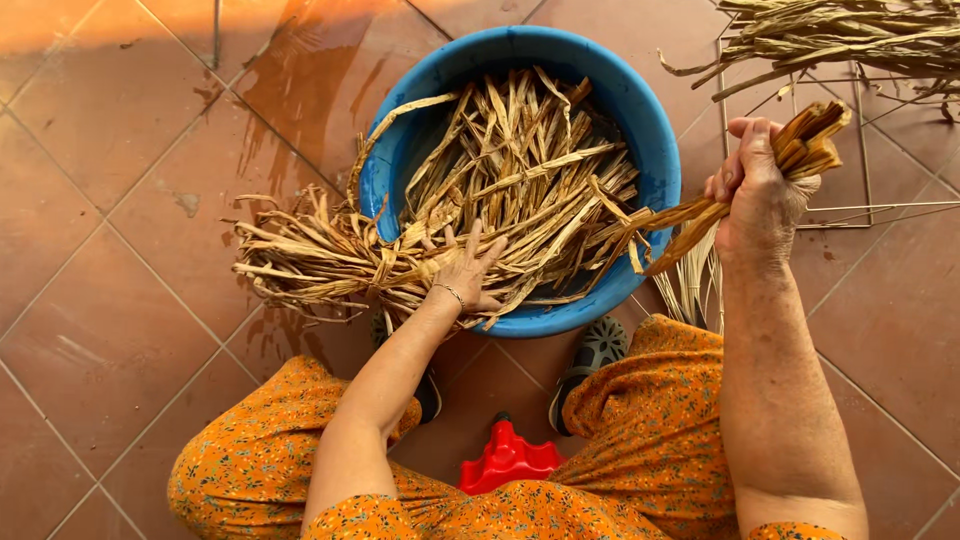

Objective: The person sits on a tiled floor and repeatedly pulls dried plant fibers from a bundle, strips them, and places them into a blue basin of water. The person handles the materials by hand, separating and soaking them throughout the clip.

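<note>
Seen from the head camera, looking straight down, a blue plastic basin is set on a floor of reddish-brown tiles, wet in patches near the basin; the basin is heaped with dried, straw-coloured plant strips, and a thick sheaf of them is spilled over its left rim onto the tiles. The left hand is laid flat, fingers spread, on the strips at the basin's near rim; nothing is closed within it, though the strips are touched by palm and fingers; a thin bracelet is worn at the wrist. The right hand is raised beside the basin's right rim and is clenched tight around a bunch of strips; the cut ends are seen above the fist, and the long ends are trailed down and left toward the basin. A pile of dried stalks is lodged at the top right, over a thin wire frame lying on the tiles. Knees in orange patterned cloth are seen at the bottom; between them a red plastic stool is partly shown, and a dark shoe is placed just below the basin.
</note>
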